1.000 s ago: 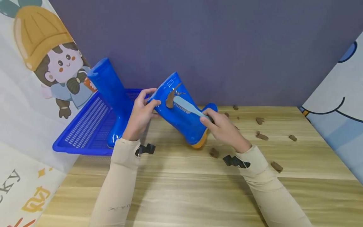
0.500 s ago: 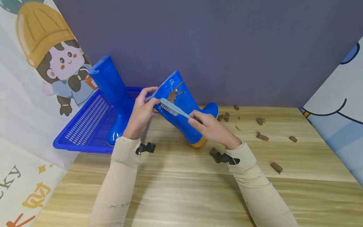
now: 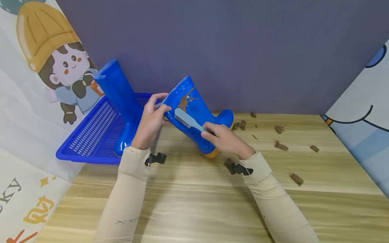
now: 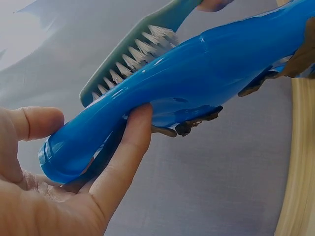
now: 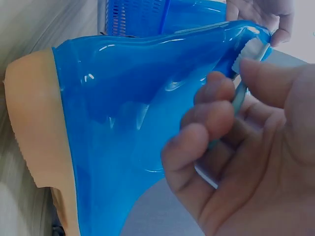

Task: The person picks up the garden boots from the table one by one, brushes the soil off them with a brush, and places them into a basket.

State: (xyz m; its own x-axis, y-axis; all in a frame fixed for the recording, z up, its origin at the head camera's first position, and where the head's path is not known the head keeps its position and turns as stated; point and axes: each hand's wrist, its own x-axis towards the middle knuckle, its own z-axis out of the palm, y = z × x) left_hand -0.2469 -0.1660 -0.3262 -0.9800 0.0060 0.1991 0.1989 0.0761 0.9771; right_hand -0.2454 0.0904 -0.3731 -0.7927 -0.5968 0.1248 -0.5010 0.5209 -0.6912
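A blue rain boot point(image 3: 197, 113) with an orange sole is tilted over the table, its shaft up to the left. My left hand point(image 3: 152, 118) grips it by the top edge, thumb on one side and fingers on the other. Brown mud point(image 3: 184, 102) is smeared on the upper shaft, and in the left wrist view more mud point(image 4: 197, 120) clings to the underside. My right hand point(image 3: 223, 136) holds a light blue scrub brush point(image 3: 188, 118) by its handle. The white bristles point(image 4: 135, 58) are against the shaft, below the smear.
A second blue boot point(image 3: 117, 98) stands in a blue plastic basket point(image 3: 91, 135) at the left. Several brown mud pieces point(image 3: 281, 145) lie scattered over the right of the wooden table point(image 3: 194, 206). A grey panel point(image 3: 243, 57) rises behind.
The brush has moved from the mud smear down and left to the shaft's lower edge, then shifted slightly. The smear looks smaller than a second ago. My left hand keeps its hold.
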